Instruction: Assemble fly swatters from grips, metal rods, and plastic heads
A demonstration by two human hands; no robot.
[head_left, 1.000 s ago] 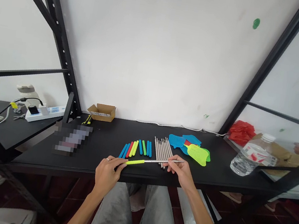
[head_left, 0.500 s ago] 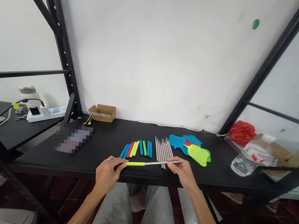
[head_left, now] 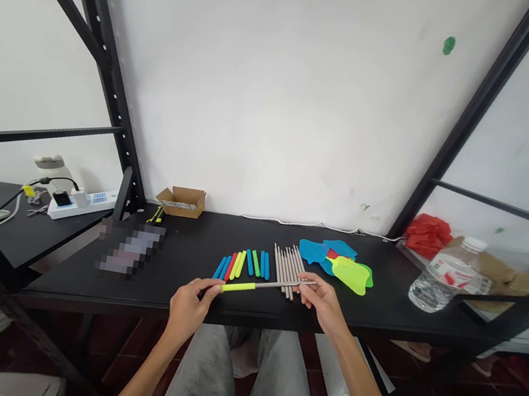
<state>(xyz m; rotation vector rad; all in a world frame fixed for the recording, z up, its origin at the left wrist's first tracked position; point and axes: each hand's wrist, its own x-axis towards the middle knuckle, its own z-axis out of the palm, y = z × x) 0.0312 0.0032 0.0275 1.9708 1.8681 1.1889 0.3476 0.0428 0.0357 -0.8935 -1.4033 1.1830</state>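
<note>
My left hand (head_left: 190, 304) is closed on the left end of a yellow handle tube (head_left: 239, 287). A thin metal rod (head_left: 270, 285) sticks out of the tube's right end. The fingers of my right hand (head_left: 323, 301) pinch that rod near its far end. Tube and rod form one line above the front of the black table, rising a little to the right. Behind the tube lies a row of loose handle tubes (head_left: 240, 265) in blue, red, yellow and green. Several metal rods (head_left: 287, 262) lie side by side just behind the held rod.
Blue and yellow fly swatter heads (head_left: 353, 276) lie overlapping right of the rods. A water bottle (head_left: 444, 275) stands at the right. At the back left are a small cardboard box (head_left: 185, 204) and a yellow-black cutter (head_left: 156, 214). A power strip (head_left: 83, 203) sits further left.
My right hand and the rod's far end have shifted slightly up and left, so the rod slopes a bit more. My left hand has hardly moved.
</note>
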